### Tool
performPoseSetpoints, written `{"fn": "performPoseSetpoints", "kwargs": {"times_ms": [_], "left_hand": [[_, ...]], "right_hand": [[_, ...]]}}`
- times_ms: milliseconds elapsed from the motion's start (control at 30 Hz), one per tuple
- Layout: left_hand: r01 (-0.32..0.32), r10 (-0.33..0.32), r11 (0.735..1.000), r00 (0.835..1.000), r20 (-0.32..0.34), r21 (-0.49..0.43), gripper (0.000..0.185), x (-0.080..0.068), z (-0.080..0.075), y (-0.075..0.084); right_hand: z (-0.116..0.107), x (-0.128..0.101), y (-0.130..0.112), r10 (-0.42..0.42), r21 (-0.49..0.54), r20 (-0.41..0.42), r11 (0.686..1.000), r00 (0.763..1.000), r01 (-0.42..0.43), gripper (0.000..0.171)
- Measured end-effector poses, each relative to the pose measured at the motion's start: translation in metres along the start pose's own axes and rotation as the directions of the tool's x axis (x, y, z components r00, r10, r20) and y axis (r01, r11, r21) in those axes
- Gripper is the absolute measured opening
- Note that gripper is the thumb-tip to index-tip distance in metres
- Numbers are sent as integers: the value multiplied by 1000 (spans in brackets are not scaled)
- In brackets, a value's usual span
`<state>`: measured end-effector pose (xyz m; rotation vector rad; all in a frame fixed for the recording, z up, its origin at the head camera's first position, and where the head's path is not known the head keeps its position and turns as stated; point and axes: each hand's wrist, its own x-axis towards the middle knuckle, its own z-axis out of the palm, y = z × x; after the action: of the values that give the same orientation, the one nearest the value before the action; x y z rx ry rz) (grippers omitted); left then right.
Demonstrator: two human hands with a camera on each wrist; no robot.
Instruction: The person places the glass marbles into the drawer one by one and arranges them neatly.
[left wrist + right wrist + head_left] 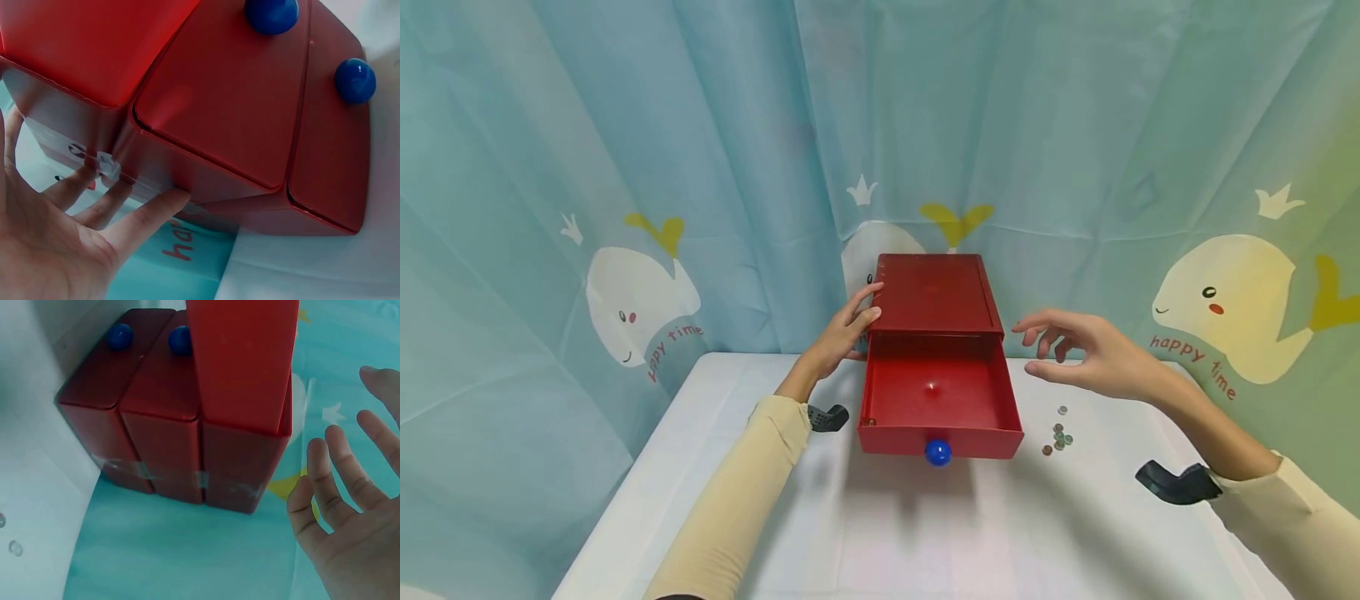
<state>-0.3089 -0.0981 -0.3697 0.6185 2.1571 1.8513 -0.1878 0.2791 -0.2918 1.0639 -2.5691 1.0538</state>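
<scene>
A red drawer cabinet [932, 292] stands on the white table, its top drawer [887, 439] pulled out by the blue knob [937, 452] side. A small brownish thing [871, 422] lies in the drawer's front left corner. My left hand [831, 342] touches the cabinet's left side with spread fingers, as the left wrist view also shows. To the cabinet's right, my right hand [1093, 354] hovers in the air, fingers loosely bent and nothing between them. Two lower drawers show blue knobs, the middle knob [272, 14] and the bottom knob [355, 81], in the left wrist view; both are closed.
Several coins [1059, 444] lie on the white table [970, 542] right of the drawer, below my right hand. Behind the cabinet hangs a light blue curtain [1037, 125] with printed whales. Clear tape [201, 480] runs across the cabinet's side.
</scene>
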Motion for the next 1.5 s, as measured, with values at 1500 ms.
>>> {"fn": "performPoseSetpoints", "kwargs": {"times_ms": [1500], "left_hand": [[-2, 2, 1000, 1000, -20, 15, 59, -2, 3, 2]], "right_hand": [[70, -108, 103, 246, 42, -12, 968, 969, -246, 38]]}}
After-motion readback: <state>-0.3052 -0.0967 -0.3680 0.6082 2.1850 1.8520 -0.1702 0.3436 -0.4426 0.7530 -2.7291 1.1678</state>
